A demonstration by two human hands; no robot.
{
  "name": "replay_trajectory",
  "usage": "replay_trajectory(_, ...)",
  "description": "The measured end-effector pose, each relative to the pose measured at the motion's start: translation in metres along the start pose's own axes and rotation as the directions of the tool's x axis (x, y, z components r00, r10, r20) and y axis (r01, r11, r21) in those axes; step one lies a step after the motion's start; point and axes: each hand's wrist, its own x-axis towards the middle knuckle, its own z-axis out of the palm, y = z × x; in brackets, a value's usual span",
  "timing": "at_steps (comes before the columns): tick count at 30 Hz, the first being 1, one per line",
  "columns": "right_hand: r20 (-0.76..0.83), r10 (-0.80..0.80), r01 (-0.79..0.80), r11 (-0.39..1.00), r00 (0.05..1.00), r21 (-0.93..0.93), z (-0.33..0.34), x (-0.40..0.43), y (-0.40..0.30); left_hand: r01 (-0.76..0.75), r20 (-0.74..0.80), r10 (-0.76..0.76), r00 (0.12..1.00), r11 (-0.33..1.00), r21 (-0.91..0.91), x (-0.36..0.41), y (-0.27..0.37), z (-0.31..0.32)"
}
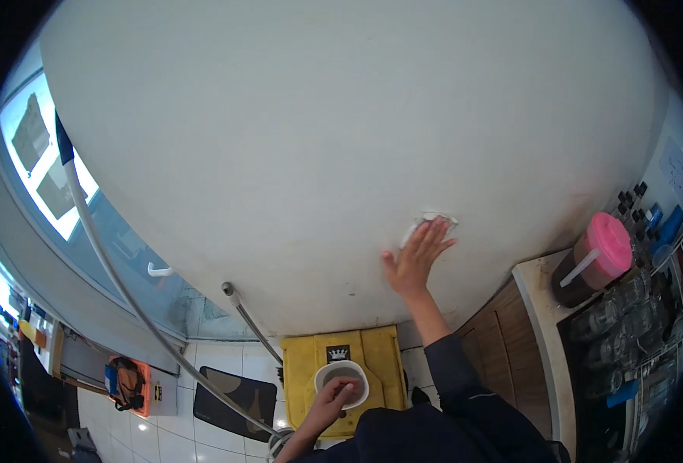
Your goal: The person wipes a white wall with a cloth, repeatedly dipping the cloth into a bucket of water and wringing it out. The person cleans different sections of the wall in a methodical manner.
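My right hand [419, 260] presses a crumpled white cloth [434, 217] flat against the white wall [318, 173], with its fingers over the cloth. Lower down, my left hand [334, 399] is at a small white plastic tub [367, 382], its fingers over the opening and its thumb bent. Whether the left hand grips the rim cannot be told. Beneath the tub is a yellow lid or box top [301, 359] with a dark crown emblem.
A pitcher with a pink lid [608, 243] stands on the counter [541, 289] at right, beside glass jars [613, 347]. A long pole [101, 249] rises at left; a shorter metal pole [252, 321] leans at the wall. A dark mat [234, 399] lies on tiles near an orange-rimmed bin [147, 388].
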Motion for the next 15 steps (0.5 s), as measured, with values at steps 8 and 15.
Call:
replay_trajectory(8, 0.159, -0.310, 0.312, 0.950, 0.937, 0.011, 0.048, -0.023, -0.136, -0.014, -0.061, 0.012, 0.998, 0.999, -0.047, -0.032, -0.017, -0.061)
replay_trajectory(15, 0.312, -0.543, 0.581, 0.813, 0.780, -0.035, 0.085, -0.024, -0.235, -0.027, -0.162, 0.018, 0.987, 0.998, -0.049, -0.067, -0.019, -0.094)
